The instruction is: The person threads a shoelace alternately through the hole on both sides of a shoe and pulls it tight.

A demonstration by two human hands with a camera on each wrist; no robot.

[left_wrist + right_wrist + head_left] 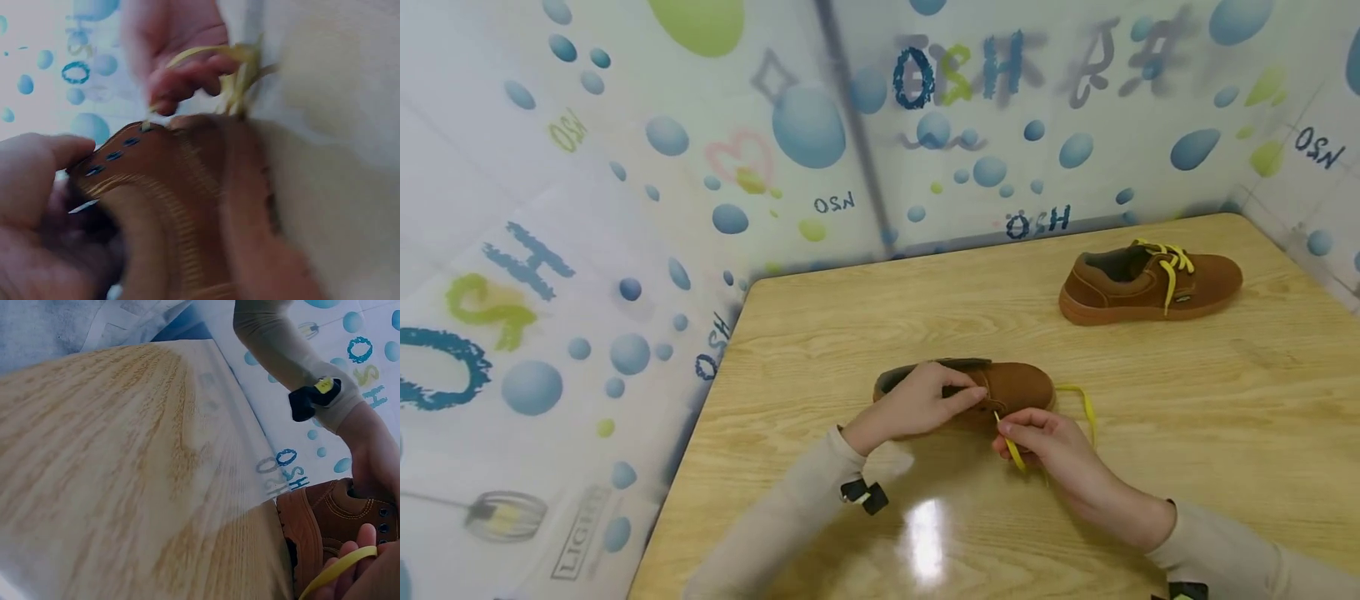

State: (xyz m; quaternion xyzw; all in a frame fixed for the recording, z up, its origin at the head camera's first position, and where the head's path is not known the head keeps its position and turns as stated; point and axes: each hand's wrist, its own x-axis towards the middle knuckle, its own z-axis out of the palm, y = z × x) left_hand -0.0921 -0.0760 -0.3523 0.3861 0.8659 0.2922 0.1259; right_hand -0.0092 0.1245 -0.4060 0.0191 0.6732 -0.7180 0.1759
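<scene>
A brown shoe (1024, 383) lies on the table with its toe to the right. My left hand (916, 404) holds it by the eyelet flap, thumb and fingers on either side of the flap's edge in the left wrist view. Along that flap runs a row of dark eyelets (114, 155). Between thumb and fingers, my right hand (1052, 446) pinches a yellow shoelace (1015, 455) just in front of the flap. The lace reaches the eyelet nearest the toe. More yellow lace (1088, 408) trails on the table beyond the toe.
At the back right of the wooden table (820, 333) stands a second brown shoe (1206, 283), its yellow lace threaded and hanging over the side. Printed wall sheets (805, 200) border the table's back and left edges.
</scene>
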